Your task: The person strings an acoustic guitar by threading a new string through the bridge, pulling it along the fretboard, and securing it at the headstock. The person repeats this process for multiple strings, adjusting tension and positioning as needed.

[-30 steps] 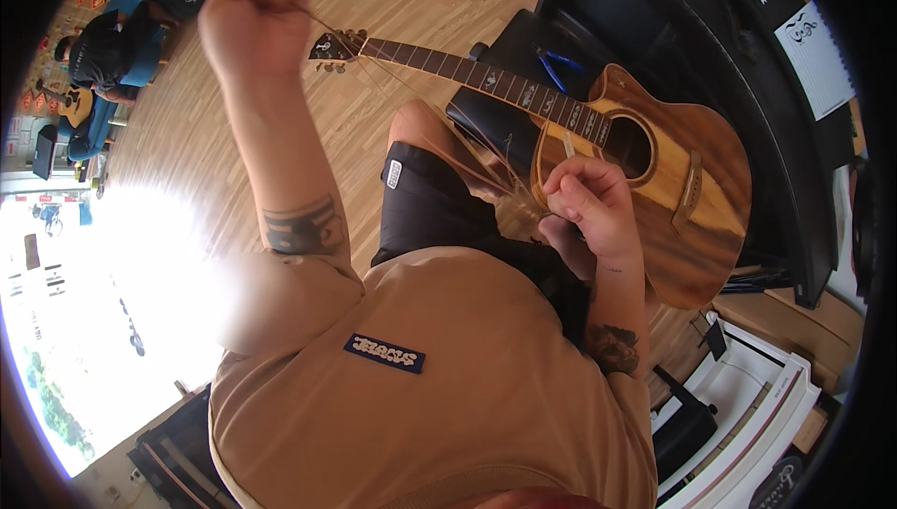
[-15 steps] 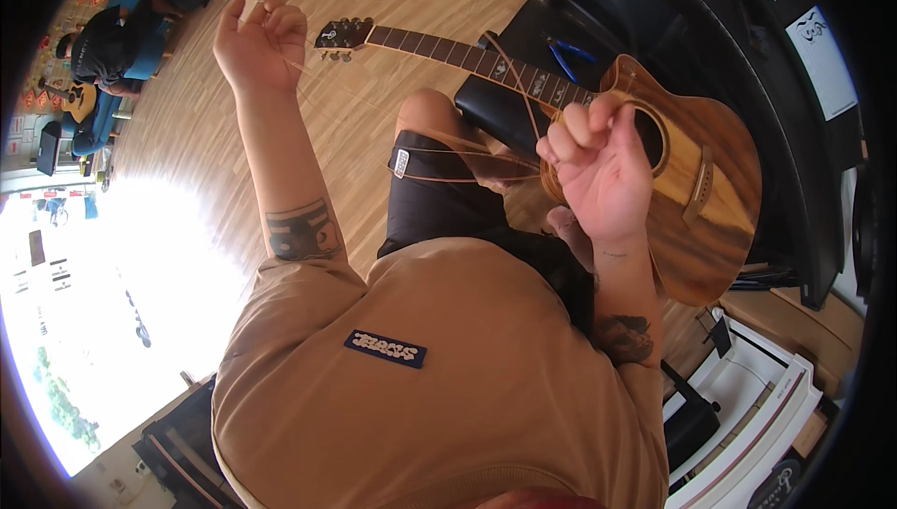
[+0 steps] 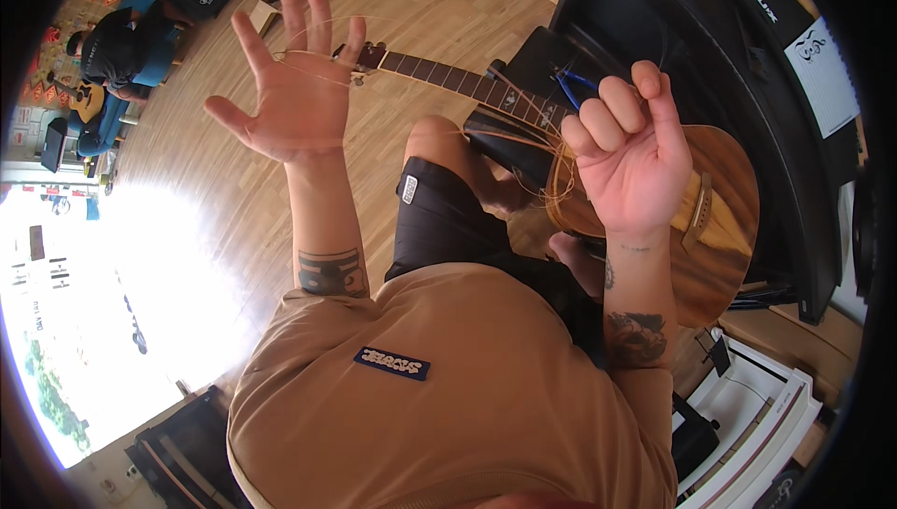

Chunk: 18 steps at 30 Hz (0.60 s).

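My left hand (image 3: 299, 103) is raised with its fingers spread and palm up. Thin bronze guitar strings (image 3: 556, 182) loop across its fingers and wrist and run over to the right. There they hang in loose coils beside my right hand (image 3: 628, 149), whose curled fingers and thumb pinch them; the exact pinch point is hidden. Beneath and behind that hand lies an acoustic guitar (image 3: 733, 182) with a brown wooden body. Its neck (image 3: 444, 77) points to the upper left, and my left fingers partly cover the headstock. My right hand covers the soundhole.
A blue-handled hand tool (image 3: 567, 91) rests on a black surface behind the neck. A black piano-like cabinet (image 3: 794, 210) curves along the right. Below it stands a white case (image 3: 761, 420). At the far left another person (image 3: 117, 51) sits near a second guitar (image 3: 87, 101).
My left hand has opened from curled fingers to a wide spread and shifted slightly right. My right hand has moved a little right, still closed. The strings have gathered into looser coils beside it.
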Each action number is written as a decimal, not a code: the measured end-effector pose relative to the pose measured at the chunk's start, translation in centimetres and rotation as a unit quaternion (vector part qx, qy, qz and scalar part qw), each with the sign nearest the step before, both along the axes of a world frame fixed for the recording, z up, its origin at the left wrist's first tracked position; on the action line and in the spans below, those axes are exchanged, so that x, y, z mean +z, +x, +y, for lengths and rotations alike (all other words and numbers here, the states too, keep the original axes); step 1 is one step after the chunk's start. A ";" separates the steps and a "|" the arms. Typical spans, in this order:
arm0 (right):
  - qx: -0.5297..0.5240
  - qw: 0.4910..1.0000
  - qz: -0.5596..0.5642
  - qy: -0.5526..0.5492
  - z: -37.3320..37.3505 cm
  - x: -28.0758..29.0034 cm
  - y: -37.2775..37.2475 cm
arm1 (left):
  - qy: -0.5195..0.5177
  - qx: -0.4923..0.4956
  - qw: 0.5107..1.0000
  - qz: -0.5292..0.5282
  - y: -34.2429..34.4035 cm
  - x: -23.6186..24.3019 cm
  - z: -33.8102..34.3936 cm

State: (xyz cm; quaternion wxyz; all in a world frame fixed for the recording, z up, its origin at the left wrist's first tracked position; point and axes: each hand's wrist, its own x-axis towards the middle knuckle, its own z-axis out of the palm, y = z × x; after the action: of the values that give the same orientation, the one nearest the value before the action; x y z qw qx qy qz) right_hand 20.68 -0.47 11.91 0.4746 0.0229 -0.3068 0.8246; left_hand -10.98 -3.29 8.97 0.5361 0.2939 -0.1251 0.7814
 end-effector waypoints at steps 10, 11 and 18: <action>0.012 0.998 0.043 -0.037 -0.3 0.3 -0.4 | 0.180 0.251 0.762 0.569 9.1 1.8 -1.8; 0.011 0.999 0.039 -0.033 -0.4 0.4 -0.2 | 0.164 0.267 0.761 0.569 10.7 1.5 -1.8; -0.189 0.972 -0.135 0.045 -2.0 1.1 1.2 | 0.004 0.218 0.810 0.544 13.8 1.1 -1.5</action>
State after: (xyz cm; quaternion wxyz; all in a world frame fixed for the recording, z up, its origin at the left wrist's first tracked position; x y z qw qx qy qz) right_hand 21.84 -2.47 13.01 0.5743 -0.1256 -0.4033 0.7012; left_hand 2.84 -4.80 10.07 0.3311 0.6929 0.2509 0.5893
